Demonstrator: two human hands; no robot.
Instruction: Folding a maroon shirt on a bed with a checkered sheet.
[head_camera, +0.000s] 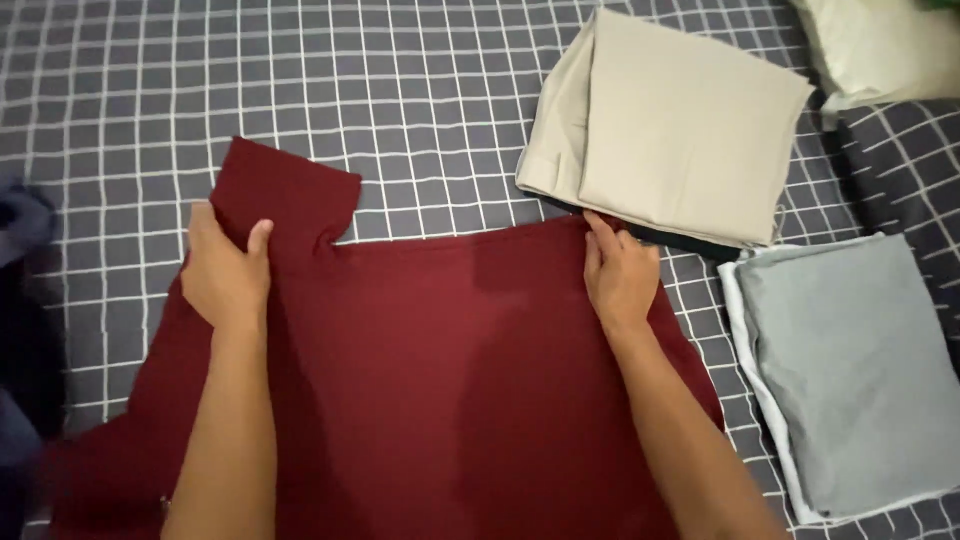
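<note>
Head view: both hands (228, 275) (620, 275) pressing dark red garment (440, 380) flat.

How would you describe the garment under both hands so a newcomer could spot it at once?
On the grey checked bedsheet, look at the middle, where the left hand and right hand press on a spread-out cloth. That is the dark red garment: the only one lying open, and unlike the folded beige and grey piles, deeply coloured.

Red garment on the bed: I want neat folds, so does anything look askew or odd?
The red garment has one flap sticking up past its top edge by the left hand; the right hand side lies straight.
</note>
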